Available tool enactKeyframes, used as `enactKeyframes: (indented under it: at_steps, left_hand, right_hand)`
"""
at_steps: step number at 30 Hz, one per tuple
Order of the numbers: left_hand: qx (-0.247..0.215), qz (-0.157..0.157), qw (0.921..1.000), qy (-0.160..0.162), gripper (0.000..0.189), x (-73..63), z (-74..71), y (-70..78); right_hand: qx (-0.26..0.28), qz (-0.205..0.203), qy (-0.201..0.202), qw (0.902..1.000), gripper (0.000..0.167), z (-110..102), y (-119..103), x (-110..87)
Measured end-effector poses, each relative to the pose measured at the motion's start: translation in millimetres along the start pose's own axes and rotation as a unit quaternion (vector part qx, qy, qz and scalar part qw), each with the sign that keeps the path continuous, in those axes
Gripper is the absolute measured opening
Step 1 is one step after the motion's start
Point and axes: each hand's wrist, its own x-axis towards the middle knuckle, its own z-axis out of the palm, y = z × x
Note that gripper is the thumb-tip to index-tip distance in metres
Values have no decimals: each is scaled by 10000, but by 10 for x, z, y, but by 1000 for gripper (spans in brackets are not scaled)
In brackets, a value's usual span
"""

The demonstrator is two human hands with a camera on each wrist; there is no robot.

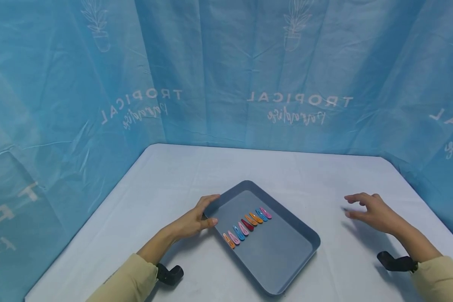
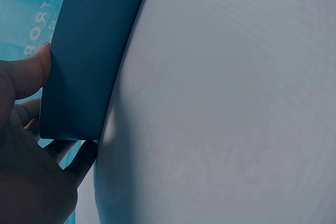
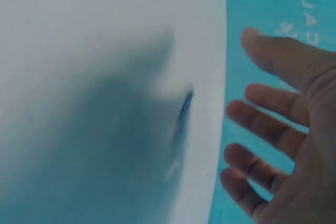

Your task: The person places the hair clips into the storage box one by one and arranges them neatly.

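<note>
A grey-blue rectangular tray (image 1: pixel 275 256) lies at an angle on the white table. Several snap hair clips (image 1: pixel 250 225) in orange, pink, blue and red form a slanting row across its left part. My left hand (image 1: pixel 194 218) grips the tray's left corner, thumb over the rim and fingers along the outer side; the left wrist view shows the tray's wall (image 2: pixel 89 61) between them. Off to the tray's right, my right hand (image 1: pixel 375 213) hovers over the table with fingers spread, holding nothing. A slim dark blue thing (image 3: pixel 184 111) shows on the cloth near it.
White cloth covers the table (image 1: pixel 279 165). Blue printed curtains (image 1: pixel 226 75) hang behind it and along both sides. Black wrist cameras (image 1: pixel 170 274) are strapped to both arms below the sleeves.
</note>
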Motion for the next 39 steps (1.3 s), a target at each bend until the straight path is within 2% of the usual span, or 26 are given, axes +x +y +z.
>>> enactKeyframes:
  at_steps: [5, 11, 17, 23, 26, 33, 39]
  left_hand:
    - [40, -2, 10000, -12, 70, 1, 0, -4]
    - [55, 31, 10000, -18, 69, 4, -2, -4]
    - [80, 23, 10000, 15, 69, 7, -1, -8]
    - [63, 92, 9999, -8, 69, -3, -6, -9]
    - [50, 101, 9999, -34, 69, -7, -9, -17]
    - [109, 92, 9999, -24, 69, -5, -10, -12]
    - [93, 100, 9999, -29, 69, -10, -13, -14]
  right_hand:
    - [-71, 402, -327, 9986, 63, 30, 142, -60]
    - [-54, 513, -427, 9978, 65, 79, 186, -104]
    - [-168, 401, -194, 9989, 63, 102, 165, -164]
    - [-177, 660, -42, 9977, 66, 102, 219, -167]
    - [-84, 698, -56, 9975, 69, 107, 219, -162]
    - [-136, 836, 214, 9962, 70, 141, 204, -150]
    - [-57, 745, 220, 9970, 68, 188, 191, -120]
